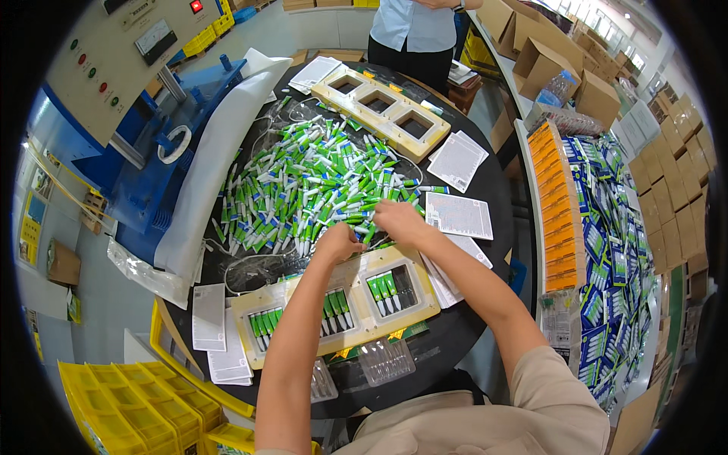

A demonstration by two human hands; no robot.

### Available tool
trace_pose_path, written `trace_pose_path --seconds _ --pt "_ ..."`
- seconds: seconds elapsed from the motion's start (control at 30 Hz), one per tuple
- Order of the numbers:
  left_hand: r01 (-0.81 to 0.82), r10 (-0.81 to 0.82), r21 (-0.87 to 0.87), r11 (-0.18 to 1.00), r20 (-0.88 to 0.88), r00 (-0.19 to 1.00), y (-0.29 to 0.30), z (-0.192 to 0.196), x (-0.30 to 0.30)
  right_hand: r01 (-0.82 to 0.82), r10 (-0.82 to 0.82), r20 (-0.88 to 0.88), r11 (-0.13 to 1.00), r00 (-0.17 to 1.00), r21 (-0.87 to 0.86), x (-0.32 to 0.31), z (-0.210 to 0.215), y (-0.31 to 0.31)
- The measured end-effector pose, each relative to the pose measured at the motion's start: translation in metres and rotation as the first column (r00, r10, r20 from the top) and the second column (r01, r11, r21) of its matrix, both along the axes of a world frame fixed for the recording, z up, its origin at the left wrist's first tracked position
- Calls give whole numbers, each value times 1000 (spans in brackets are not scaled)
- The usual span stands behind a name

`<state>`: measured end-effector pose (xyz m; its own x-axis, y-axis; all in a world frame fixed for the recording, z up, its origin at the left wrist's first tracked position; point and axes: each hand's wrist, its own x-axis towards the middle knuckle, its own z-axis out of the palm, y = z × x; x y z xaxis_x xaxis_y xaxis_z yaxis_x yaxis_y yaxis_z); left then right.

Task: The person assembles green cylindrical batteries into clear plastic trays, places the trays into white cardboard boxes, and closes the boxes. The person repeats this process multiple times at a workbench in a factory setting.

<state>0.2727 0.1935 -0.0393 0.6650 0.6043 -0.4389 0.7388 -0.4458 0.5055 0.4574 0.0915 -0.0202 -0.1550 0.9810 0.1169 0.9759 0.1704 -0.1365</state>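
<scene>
At the far left I see a blue machine point(163, 163) with a grey control panel point(121, 61) above it, standing just beside the left edge of the round black table point(455, 326). Yellow crates point(140, 406) sit below the table's near-left edge. On the near edge lies a cream tray point(345, 284) with three windows, each holding a few green-and-white tubes side by side. Clear plastic shells point(385, 360) lie just in front of it.

My left hand point(339, 243) rests at the near rim of the tube pile point(311, 189), fingers curled down into the tubes; I cannot tell whether they are closed on one. My right hand point(398, 220) is just beside it, fingers pinched on a green tube point(369, 233) at the pile's edge. The pile covers the middle of the table.

A second cream tray point(387, 110), its windows bare, lies at the far edge. White printed cards point(459, 214) lie at the right edge. Right of the table, orange boxes point(557, 205) and blue packs point(614, 258) fill a bench. Another person point(413, 30) stands past the far edge.
</scene>
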Motion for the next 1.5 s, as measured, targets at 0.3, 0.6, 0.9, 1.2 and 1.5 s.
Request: trace_pose_path --seconds 0.3,0.6,0.9,1.2,1.5 --pt "-87 73 303 949 54 996 -28 -11 25 385 -254 -954 874 -159 -297 -5 27 -121" --pt "-249 104 372 894 368 924 -69 28 -11 76 53 -363 941 930 331 -51 21 -186" --pt "-486 222 320 814 601 768 -200 38 -62 16 109 -368 948 923 319 -58 1 -181" --pt "-305 -35 617 726 476 879 -253 36 -13 317 -398 -914 860 -72 -399 -76 2 -189" --pt "-53 -139 641 766 246 959 -234 22 -36 444 -317 -482 879 817 174 -70 5 -179"
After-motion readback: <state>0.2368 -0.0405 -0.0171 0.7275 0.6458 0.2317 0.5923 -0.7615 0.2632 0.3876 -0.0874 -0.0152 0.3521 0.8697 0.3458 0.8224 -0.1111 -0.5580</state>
